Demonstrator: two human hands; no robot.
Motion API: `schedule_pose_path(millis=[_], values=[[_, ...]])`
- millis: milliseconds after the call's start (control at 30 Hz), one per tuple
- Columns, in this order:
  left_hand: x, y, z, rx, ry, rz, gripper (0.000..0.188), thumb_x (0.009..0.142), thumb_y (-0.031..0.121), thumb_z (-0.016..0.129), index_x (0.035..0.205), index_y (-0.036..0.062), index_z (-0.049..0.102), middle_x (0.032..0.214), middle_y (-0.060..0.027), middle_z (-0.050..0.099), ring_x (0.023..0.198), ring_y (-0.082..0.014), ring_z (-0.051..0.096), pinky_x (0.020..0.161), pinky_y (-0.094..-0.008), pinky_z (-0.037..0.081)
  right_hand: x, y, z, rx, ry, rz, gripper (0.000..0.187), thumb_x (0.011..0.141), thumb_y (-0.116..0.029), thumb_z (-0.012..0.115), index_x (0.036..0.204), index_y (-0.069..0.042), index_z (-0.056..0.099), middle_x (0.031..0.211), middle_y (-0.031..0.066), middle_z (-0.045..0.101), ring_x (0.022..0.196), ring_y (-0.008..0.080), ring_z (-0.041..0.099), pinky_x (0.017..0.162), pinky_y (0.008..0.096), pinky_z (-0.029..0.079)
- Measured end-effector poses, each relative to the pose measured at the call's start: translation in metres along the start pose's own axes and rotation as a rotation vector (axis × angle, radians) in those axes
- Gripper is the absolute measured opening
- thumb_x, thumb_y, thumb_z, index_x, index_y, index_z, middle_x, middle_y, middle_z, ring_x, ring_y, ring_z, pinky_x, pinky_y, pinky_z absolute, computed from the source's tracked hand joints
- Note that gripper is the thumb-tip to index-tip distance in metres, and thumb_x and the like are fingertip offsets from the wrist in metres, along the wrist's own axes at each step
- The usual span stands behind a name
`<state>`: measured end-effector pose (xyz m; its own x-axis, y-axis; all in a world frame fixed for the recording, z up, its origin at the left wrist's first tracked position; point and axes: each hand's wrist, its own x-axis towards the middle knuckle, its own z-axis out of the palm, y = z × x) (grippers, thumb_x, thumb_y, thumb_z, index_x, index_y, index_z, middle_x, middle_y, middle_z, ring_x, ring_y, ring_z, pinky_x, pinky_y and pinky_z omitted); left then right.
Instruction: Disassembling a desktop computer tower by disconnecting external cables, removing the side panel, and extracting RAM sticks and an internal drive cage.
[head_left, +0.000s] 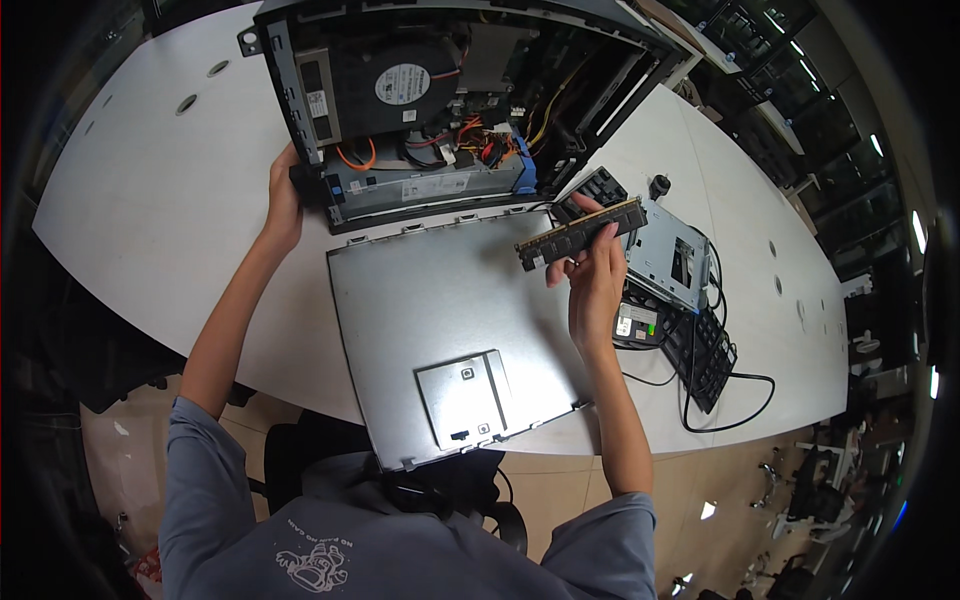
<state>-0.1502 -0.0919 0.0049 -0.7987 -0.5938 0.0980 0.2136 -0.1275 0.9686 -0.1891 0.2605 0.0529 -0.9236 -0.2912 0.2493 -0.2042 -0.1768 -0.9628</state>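
Observation:
An opened desktop computer case stands at the far side of the table, its fan, wires and drive bay showing. My left hand rests against the case's lower left corner, its fingers partly hidden behind the edge. Between thumb and fingers, my right hand holds a RAM stick, a dark strip with chips and a gold contact edge. It is tilted, its right end higher, above the right edge of a silver side panel that lies flat in front of the case.
Right of the panel sit a metal drive cage, a black keyboard, a small black box with a label and a looped cable. A black plug stands behind the cage. The white table has round cable holes.

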Motion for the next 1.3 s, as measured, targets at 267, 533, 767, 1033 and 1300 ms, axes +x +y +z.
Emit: schedule_pose_path(millis=[267,533,767,1033,1300], values=[[-0.008,0.006,0.007,0.002,0.019,-0.006,0.038,0.101,0.028,0.035,0.12,0.0037,0.058,0.107,-0.002,0.063,0.101,-0.0088,0.057,0.092,-0.0249,0.044,0.009,0.012,0.0,-0.022,0.01,-0.079,0.034,0.103,-0.027,0.046,0.119,0.002,0.05,0.082,0.0101,0.065,0.07,0.0165,0.065,0.062,0.0258,0.049],[0.009,-0.004,-0.005,0.0,-0.063,0.106,0.037,0.099,0.043,0.047,0.095,0.0084,0.058,0.088,0.0018,0.054,0.084,-0.0073,0.048,0.083,-0.0222,0.037,0.067,-0.03,0.03,-0.489,0.091,-0.362,0.012,0.093,-0.005,0.063,0.097,0.006,0.059,0.081,0.0121,0.068,0.073,0.0157,0.069,0.06,0.027,0.051],[0.007,-0.001,-0.001,-0.037,-0.042,0.031,0.039,0.097,0.049,0.052,0.088,0.0116,0.058,0.08,0.0032,0.049,0.077,-0.0067,0.044,0.075,-0.0207,0.034,0.108,-0.026,0.052,-0.987,0.186,-0.675,0.024,0.091,-0.004,0.063,0.097,0.006,0.042,0.072,0.0199,0.065,0.063,0.0327,0.067,0.055,0.0359,0.05],[0.003,0.004,0.007,-0.051,-0.004,0.015,0.039,0.095,0.05,0.054,0.084,0.0131,0.054,0.08,0.0038,0.045,0.078,-0.0067,0.04,0.074,-0.0209,0.031,0.115,-0.021,0.057,-0.913,0.19,-0.658,0.022,0.089,-0.001,0.062,0.094,0.004,0.041,0.071,0.0185,0.059,0.059,0.0332,0.06,0.055,0.0391,0.046],[0.014,-0.008,-0.003,-0.051,-0.069,0.039,0.037,0.095,0.049,0.055,0.084,0.0129,0.054,0.079,0.0043,0.044,0.078,-0.0067,0.039,0.073,-0.0209,0.03,0.12,-0.025,0.067,-0.924,0.19,-0.628,0.021,0.09,-0.002,0.061,0.096,0.003,0.042,0.071,0.018,0.058,0.06,0.0334,0.06,0.056,0.0395,0.046]])
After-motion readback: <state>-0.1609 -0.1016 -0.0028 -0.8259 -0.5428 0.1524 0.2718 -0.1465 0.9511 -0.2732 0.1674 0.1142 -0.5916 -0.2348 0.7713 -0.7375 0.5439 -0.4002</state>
